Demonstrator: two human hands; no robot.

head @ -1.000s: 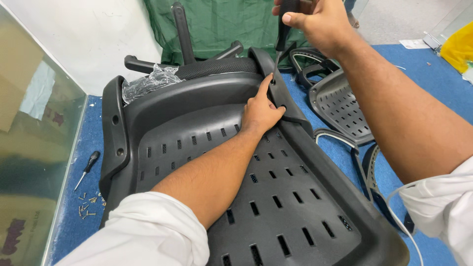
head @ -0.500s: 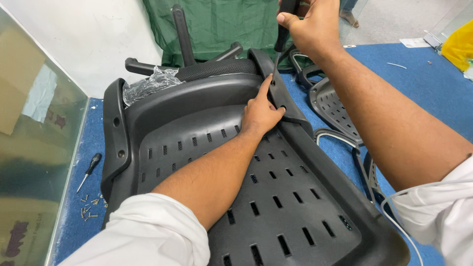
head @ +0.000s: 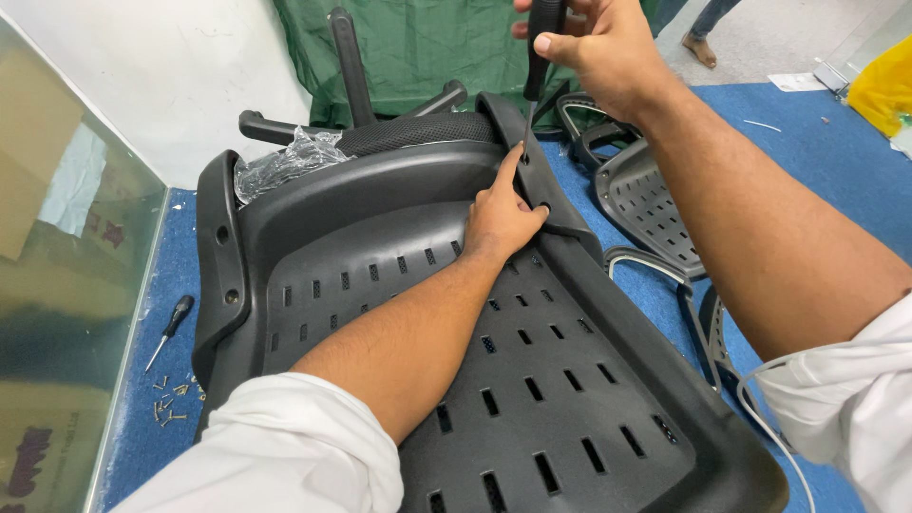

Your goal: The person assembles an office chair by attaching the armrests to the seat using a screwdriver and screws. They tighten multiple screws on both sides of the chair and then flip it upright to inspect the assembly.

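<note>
Black slotted chair shell lies tilted across blue floor, filling the near view; unchanged vs 1 s ago. Left hand stays flat on its rim, fingers spread, gripping nothing. Farther up, right hand closed round black screwdriver, now shifted left w/ tip at rim by left forefinger.

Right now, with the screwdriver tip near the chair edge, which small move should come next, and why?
Probably lower the screwdriver tip straight into the hole beside the left hand forefinger. The right hand holds it upright above the chair seat shell, and the left hand steadies the rim there.
</note>
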